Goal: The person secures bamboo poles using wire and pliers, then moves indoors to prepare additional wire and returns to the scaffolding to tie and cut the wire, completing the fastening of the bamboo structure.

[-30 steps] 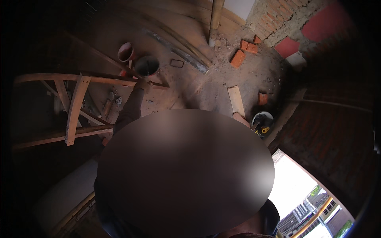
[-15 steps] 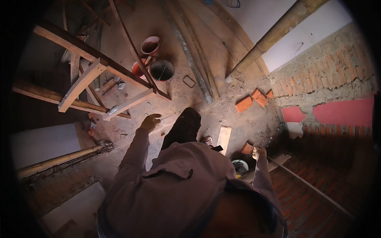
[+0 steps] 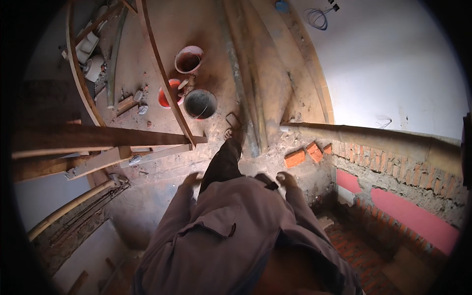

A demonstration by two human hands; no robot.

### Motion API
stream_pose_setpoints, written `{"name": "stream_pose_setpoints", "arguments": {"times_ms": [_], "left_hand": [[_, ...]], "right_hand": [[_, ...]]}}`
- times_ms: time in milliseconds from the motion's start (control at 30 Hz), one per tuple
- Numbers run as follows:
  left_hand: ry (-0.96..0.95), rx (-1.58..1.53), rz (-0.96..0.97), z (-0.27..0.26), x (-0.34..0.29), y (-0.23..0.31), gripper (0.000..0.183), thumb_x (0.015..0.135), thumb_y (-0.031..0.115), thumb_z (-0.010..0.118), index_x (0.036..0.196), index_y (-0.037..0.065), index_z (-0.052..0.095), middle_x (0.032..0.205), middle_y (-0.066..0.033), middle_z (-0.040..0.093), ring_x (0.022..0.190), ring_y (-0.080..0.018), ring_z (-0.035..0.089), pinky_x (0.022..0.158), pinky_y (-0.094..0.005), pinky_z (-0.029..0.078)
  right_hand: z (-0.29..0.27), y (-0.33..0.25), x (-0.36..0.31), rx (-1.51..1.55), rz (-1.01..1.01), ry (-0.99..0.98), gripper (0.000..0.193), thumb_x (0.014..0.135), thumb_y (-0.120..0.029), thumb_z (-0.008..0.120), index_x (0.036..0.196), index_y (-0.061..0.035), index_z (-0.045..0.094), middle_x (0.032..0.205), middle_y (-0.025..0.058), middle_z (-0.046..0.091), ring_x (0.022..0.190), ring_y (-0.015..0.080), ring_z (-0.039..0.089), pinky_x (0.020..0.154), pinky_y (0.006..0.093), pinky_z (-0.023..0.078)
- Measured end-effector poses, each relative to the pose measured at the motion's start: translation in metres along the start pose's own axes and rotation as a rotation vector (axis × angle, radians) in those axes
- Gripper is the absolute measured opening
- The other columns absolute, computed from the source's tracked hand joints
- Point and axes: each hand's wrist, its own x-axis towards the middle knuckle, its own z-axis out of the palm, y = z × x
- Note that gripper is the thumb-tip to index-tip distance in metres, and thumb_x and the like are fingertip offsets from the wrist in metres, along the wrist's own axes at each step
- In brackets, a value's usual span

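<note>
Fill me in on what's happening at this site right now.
A person in a brown work shirt stands on a dusty floor, seen from above, one leg stepped forward. The left hand and the right hand hang at the sides, open and holding nothing. Ahead sit three buckets: a grey one, an orange one and a pale one. Wooden scaffold beams cross on the left; loose bricks lie by a low brick wall on the right.

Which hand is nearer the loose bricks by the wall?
Right. The right hand hangs empty just below-left of the loose bricks; the left hand, also empty, is well to their left, past the leg.
</note>
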Motion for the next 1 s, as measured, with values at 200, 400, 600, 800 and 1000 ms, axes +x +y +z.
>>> {"name": "stream_pose_setpoints", "arguments": {"times_ms": [200,400,600,800,1000], "left_hand": [[0.314,-0.63,0.397,-0.183,0.025,0.152,0.052,0.095,0.027,0.069,0.141,0.006,0.061,0.125,-0.0128,0.071,0.116,-0.023,0.066,0.1,-0.0347,0.05],[0.424,-0.762,0.223,-0.24,0.071,0.172,0.05,0.095,0.028,0.066,0.136,-0.001,0.064,0.128,-0.0132,0.07,0.116,-0.0208,0.066,0.102,-0.032,0.049],[0.134,-0.608,0.099,-0.183,0.157,0.135,0.051,0.09,0.031,0.079,0.131,0.002,0.068,0.117,-0.0106,0.075,0.102,-0.0236,0.071,0.086,-0.0389,0.058],[0.06,-0.455,-0.262,-0.184,0.221,0.181,0.065,0.079,0.04,0.082,0.131,0.003,0.068,0.136,-0.0182,0.067,0.124,-0.0338,0.064,0.106,-0.0435,0.05],[0.308,-0.345,0.008,-0.342,0.281,0.361,0.046,0.089,0.033,0.071,0.126,0.005,0.07,0.121,-0.0214,0.072,0.117,-0.0327,0.068,0.101,-0.0428,0.052]], "right_hand": [[-0.131,-0.047,0.052,0.589,0.227,0.113,0.03,0.098,-0.025,0.07,0.121,-0.0073,0.071,0.087,0.0084,0.072,0.068,0.0175,0.068,0.06,0.0358,0.056],[-0.202,-0.119,0.114,0.478,0.103,0.144,0.032,0.096,-0.023,0.069,0.122,-0.0056,0.072,0.104,0.0124,0.076,0.093,0.0221,0.073,0.078,0.0406,0.059],[-0.213,-0.109,0.23,0.224,-0.107,0.013,0.037,0.089,-0.026,0.078,0.119,-0.0037,0.075,0.121,0.0161,0.075,0.112,0.025,0.071,0.096,0.0401,0.053],[-0.34,-0.116,0.34,0.152,0.01,-0.157,0.041,0.091,-0.024,0.076,0.127,-0.0047,0.071,0.109,0.0135,0.076,0.1,0.0241,0.072,0.083,0.0387,0.057],[-0.562,-0.208,0.471,0.606,0.191,-0.027,0.013,0.096,-0.017,0.064,0.107,-0.0128,0.069,0.082,0.006,0.067,0.063,0.0241,0.064,0.054,0.0409,0.053]]}}
